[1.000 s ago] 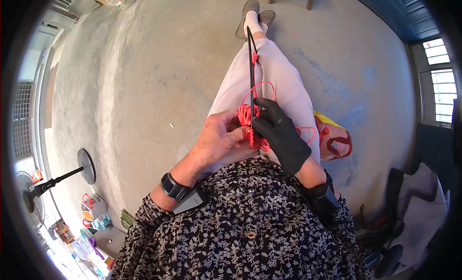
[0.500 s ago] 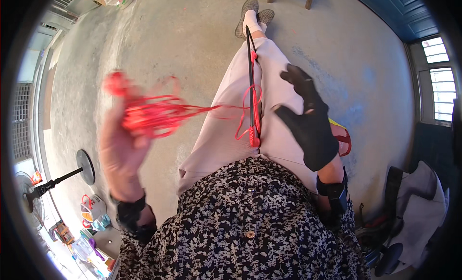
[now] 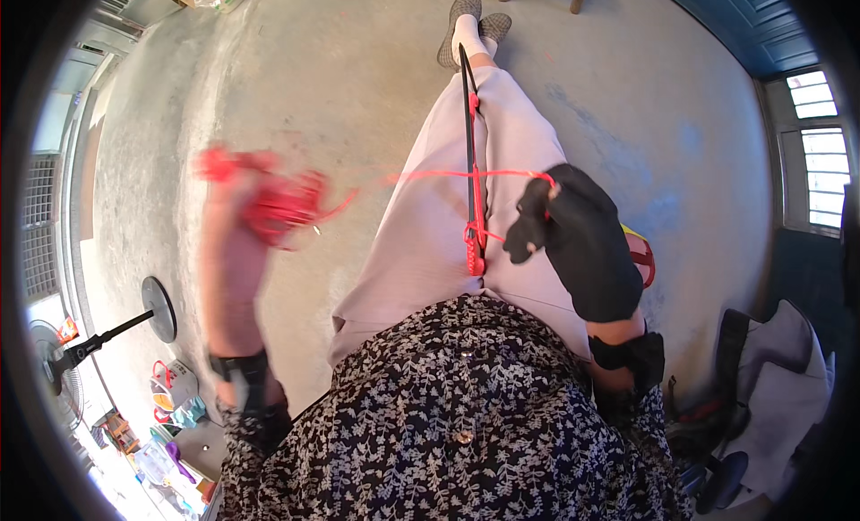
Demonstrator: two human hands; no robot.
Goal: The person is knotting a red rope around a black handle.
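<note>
Keeping the pale-trousered legs [image 3: 528, 149] steady should settle the narrow black frame [image 3: 468, 131] along them. Left of them, the left hand's [image 3: 231, 221] grip closes around the blurred red cord bundle [image 3: 285, 207]; the gloved right hand's [image 3: 584, 239] seems pinched on its strand [image 3: 511, 173], best tensioned evenly. Bag [image 3: 638, 252] right, bucket [image 3: 182, 382] left: contents unclear.

left hand [image 3: 235, 225]: holds red cord bundle [image 3: 288, 209], blurred | gloved right hand [image 3: 589, 239]: holds red strand [image 3: 502, 172]
</note>
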